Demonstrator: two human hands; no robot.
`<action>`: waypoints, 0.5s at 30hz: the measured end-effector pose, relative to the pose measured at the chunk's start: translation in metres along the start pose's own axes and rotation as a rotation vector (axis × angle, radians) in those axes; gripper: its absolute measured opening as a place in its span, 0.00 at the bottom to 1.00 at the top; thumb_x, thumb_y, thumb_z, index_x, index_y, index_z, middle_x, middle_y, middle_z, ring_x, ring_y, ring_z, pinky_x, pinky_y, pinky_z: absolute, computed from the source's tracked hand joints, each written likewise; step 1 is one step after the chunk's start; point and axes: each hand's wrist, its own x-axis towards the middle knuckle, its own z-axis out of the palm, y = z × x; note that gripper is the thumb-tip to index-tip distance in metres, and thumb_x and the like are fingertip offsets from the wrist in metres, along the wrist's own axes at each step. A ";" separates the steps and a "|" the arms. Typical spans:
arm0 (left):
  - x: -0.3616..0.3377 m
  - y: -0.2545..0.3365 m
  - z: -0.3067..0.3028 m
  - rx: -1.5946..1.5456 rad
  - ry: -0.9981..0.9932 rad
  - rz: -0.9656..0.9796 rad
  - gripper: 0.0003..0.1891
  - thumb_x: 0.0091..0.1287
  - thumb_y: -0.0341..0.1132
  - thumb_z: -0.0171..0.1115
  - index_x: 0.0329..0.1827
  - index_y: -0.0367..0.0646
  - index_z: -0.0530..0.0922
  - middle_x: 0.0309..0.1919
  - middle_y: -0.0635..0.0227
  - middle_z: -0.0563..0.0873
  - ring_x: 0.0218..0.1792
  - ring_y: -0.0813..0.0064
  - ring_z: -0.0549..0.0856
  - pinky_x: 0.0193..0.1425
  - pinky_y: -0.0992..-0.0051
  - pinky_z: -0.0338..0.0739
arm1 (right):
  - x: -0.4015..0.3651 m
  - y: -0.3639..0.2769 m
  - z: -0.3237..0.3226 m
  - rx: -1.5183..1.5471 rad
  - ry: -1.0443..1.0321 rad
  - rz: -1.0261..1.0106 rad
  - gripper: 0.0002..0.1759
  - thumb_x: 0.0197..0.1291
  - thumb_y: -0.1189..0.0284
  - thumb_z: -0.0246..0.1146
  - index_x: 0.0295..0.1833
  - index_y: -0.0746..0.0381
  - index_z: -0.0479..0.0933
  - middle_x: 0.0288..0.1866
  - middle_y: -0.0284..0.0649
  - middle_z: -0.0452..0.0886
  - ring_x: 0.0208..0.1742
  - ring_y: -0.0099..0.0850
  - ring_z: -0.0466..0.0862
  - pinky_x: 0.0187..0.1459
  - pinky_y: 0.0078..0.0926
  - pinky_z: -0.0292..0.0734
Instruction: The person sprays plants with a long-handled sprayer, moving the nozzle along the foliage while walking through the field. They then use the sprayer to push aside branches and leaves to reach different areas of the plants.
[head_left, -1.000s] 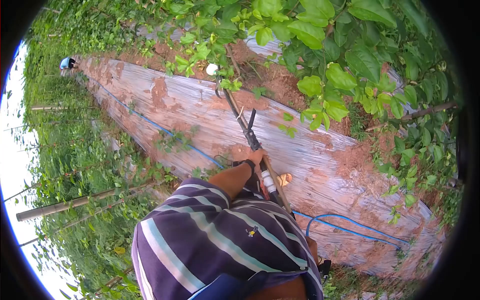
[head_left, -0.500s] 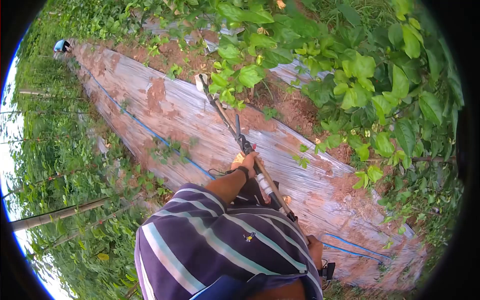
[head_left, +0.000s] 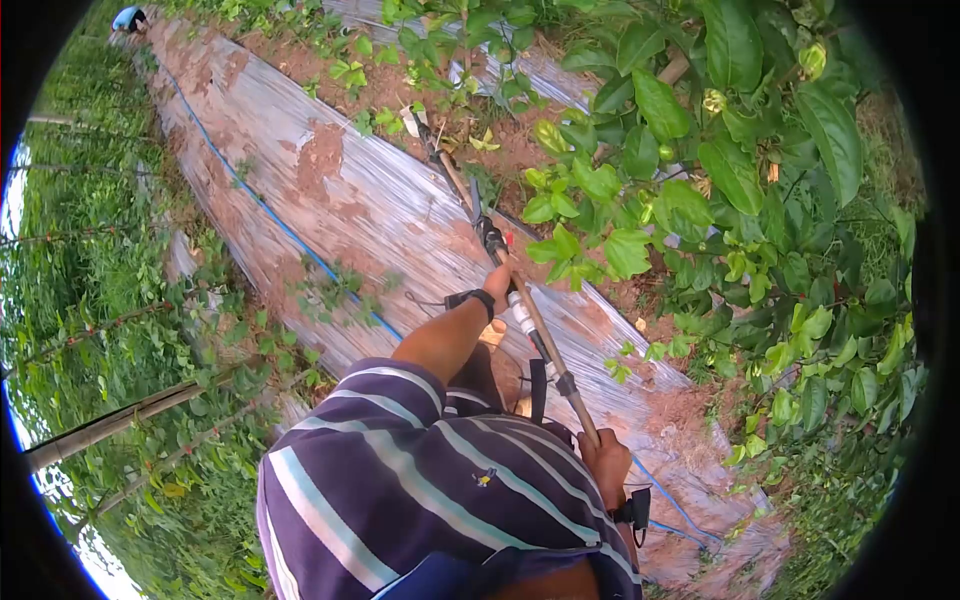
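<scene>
A long brown pole [head_left: 545,335] with dark clamps, a white-wrapped section and a dark prong runs diagonally in front of my striped shirt. My left hand [head_left: 499,284] is closed around its middle, just below the black fitting. Nearer my body, my right hand [head_left: 606,464] grips the lower part. The far end carries a small whitish piece [head_left: 413,122] over the edge of the plastic-covered bed, beside leafy vines [head_left: 600,190]. What the prong is for cannot be told. Black bands with small devices sit on both wrists.
Plastic sheeting with patches of soil [head_left: 400,220] covers the bed underfoot. A blue hose [head_left: 270,212] lies along it. Green vines with buds crowd the right; trellised plants and a wooden post [head_left: 140,412] stand left. Far off, a person in blue [head_left: 128,18] bends down.
Both hands have moved forward, away from my body, with the pole. Its far end has shifted slightly up and right in view, and the vines on the right appear closer.
</scene>
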 end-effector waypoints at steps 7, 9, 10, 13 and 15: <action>-0.049 0.006 -0.037 0.790 -0.006 0.006 0.12 0.63 0.40 0.61 0.35 0.39 0.76 0.27 0.62 0.80 0.23 0.66 0.81 0.27 0.66 0.80 | 0.011 0.019 0.012 0.052 -0.101 0.046 0.21 0.55 0.55 0.68 0.31 0.63 0.78 0.25 0.53 0.81 0.29 0.54 0.82 0.33 0.48 0.76; -0.008 -0.001 -0.110 0.902 -0.201 -0.006 0.12 0.62 0.40 0.63 0.34 0.39 0.76 0.27 0.61 0.83 0.22 0.69 0.83 0.21 0.70 0.76 | 0.017 0.052 0.036 0.072 -0.074 -0.012 0.21 0.55 0.55 0.67 0.30 0.65 0.79 0.25 0.53 0.81 0.30 0.54 0.82 0.35 0.48 0.75; -0.042 0.015 -0.113 0.935 -0.088 -0.011 0.11 0.62 0.38 0.63 0.33 0.38 0.76 0.24 0.62 0.82 0.20 0.70 0.82 0.19 0.71 0.73 | 0.020 0.068 0.045 0.076 -0.068 -0.048 0.21 0.55 0.55 0.67 0.30 0.65 0.79 0.25 0.53 0.81 0.30 0.54 0.82 0.35 0.48 0.75; -0.103 0.041 -0.177 0.946 0.073 0.129 0.09 0.61 0.34 0.64 0.31 0.37 0.75 0.19 0.64 0.80 0.15 0.71 0.80 0.14 0.71 0.69 | 0.032 0.103 0.064 0.143 -0.093 -0.133 0.23 0.56 0.54 0.66 0.28 0.67 0.78 0.25 0.56 0.80 0.31 0.56 0.81 0.34 0.48 0.74; -0.152 0.055 -0.213 0.861 0.456 0.132 0.10 0.60 0.35 0.64 0.33 0.36 0.77 0.21 0.63 0.82 0.17 0.68 0.83 0.15 0.69 0.73 | 0.049 0.149 0.108 0.045 -0.121 -0.108 0.25 0.58 0.53 0.66 0.28 0.67 0.77 0.25 0.57 0.79 0.30 0.57 0.80 0.33 0.48 0.72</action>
